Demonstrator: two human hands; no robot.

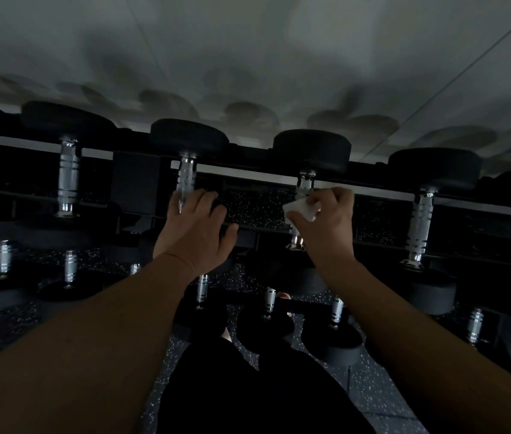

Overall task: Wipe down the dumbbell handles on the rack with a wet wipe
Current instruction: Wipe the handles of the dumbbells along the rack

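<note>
Speckled rubber floor (373, 374) | dim room | right hand (323, 227) grip pinching wet wipe (299, 209) | left hand (196, 230) spread, empty

Handles (421, 219) – shiny ribbed metal; heads (310, 148) matt rubber; wipe (299, 209) – soft cloth.

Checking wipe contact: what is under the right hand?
The white wet wipe, pressed against a chrome dumbbell handle. The handle's middle is covered by the right hand and wipe.
</note>
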